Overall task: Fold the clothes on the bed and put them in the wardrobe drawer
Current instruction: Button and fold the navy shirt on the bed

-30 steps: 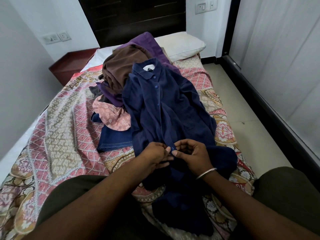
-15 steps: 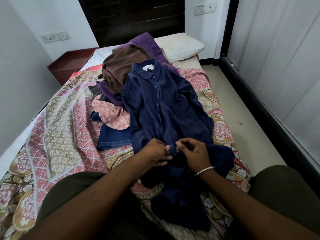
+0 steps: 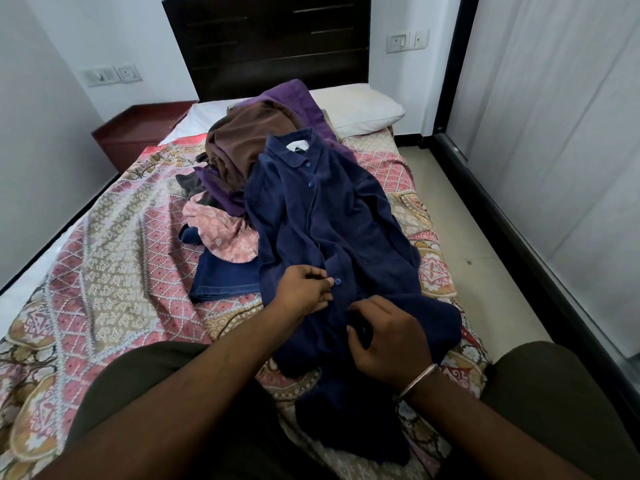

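The navy shirt (image 3: 332,230) lies front-up on the bed (image 3: 104,258), its long axis running from the foot toward the headboard (image 3: 266,39): the collar (image 3: 294,147) points at the headboard and pillow (image 3: 356,109), and the hem comes toward the person and hangs over the near edge. Its upper part rests on the heap of other clothes; its lower part lies on the patterned bedspread. A blue button (image 3: 338,281) shows on the placket, just beside the left fingertips.

The left hand (image 3: 304,292) has its fingers curled, pinching the placket edge beside that button. The right hand (image 3: 384,337) sits nearer the person on the lower placket, fingers curled round a fold of the shirt; a metal bangle (image 3: 417,379) circles its wrist.

Left of the shirt, a pink floral garment (image 3: 225,230) lies on folded jeans (image 3: 225,275). Behind them a brown garment (image 3: 249,140) tops the heap, with a purple one (image 3: 298,98) beyond it, reaching the pillow. A red-brown bedside table (image 3: 138,133) stands at the far left corner. A wardrobe door (image 3: 554,133) lines the right side.
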Available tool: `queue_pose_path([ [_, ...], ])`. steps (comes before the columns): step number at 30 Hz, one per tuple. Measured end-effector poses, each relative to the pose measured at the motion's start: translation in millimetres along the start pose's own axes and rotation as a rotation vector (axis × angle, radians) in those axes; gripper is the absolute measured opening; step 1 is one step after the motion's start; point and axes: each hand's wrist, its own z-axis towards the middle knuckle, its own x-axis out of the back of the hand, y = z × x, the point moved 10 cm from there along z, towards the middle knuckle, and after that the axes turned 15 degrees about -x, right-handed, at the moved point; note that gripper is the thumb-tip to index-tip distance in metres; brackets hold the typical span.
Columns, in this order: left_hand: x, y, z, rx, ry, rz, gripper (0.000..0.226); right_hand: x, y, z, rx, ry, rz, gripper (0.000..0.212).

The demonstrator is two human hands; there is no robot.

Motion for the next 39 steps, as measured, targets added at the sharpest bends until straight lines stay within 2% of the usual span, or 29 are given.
queue_pose_path([
  [2, 0.2, -2.2, 0.6, 0.006, 0.0, 0.002, 0.015, -5.8, -3.2, -3.0, -0.011, -0.072, -0.035, 0.031],
  [6, 2.5, -3.8, 1.8, 0.011, -0.001, 0.022, 0.01, -31.3, 19.8, -10.2, -0.235, -0.296, -0.135, 0.056],
  [12, 3.4, -6.4, 1.3, 0.036, -0.019, 0.015, 0.007, -36.5, 22.3, -18.8, -0.243, -0.395, -0.047, 0.028],
  [18, 10.4, -7.3, 1.2, 0.054, -0.016, 0.058, 0.018, -42.9, 16.0, -41.1, -0.233, -0.587, -0.159, 0.027],
  [22, 9.1, -15.8, -2.8, 0.133, -0.072, 0.14, 0.01, -46.0, 13.3, -53.8, -0.191, -0.671, -0.253, 0.027],
  [23, 9.7, -16.4, -3.5, 0.141, -0.078, 0.157, 0.007, -45.2, 12.9, -53.2, -0.206, -0.672, -0.246, 0.028],
  [25, 12.4, -16.7, -3.2, 0.14, -0.077, 0.19, 0.004, -38.0, 13.2, -45.9, -0.265, -0.618, -0.235, 0.044],
  [27, 15.5, -15.8, -2.2, 0.131, -0.07, 0.218, 0.003, -22.4, 11.7, -26.7, -0.324, -0.47, -0.239, 0.057],
  [30, 18.2, -11.9, -1.2, 0.11, -0.064, 0.268, 0.004, 3.1, 10.7, 13.2, -0.36, -0.18, -0.078, 0.038],
  [32, 20.7, -8.0, -1.5, 0.085, -0.059, 0.329, 0.006, 7.8, 10.9, 34.4, -0.348, -0.068, 0.012, 0.024],
  [36, 26.3, 2.1, 0.5, 0.017, -0.062, 0.443, 0.005, -6.6, 7.0, 63.4, -0.305, -0.029, 0.143, 0.011],
  [38, 27.9, 5.1, 1.8, -0.008, -0.062, 0.483, 0.006, -23.2, 8.4, 73.2, -0.286, -0.088, 0.098, 0.003],
  [39, 28.0, 6.3, 1.4, -0.013, -0.063, 0.494, 0.003, -32.6, 13.4, 76.6, -0.314, -0.134, 0.035, 0.008],
])
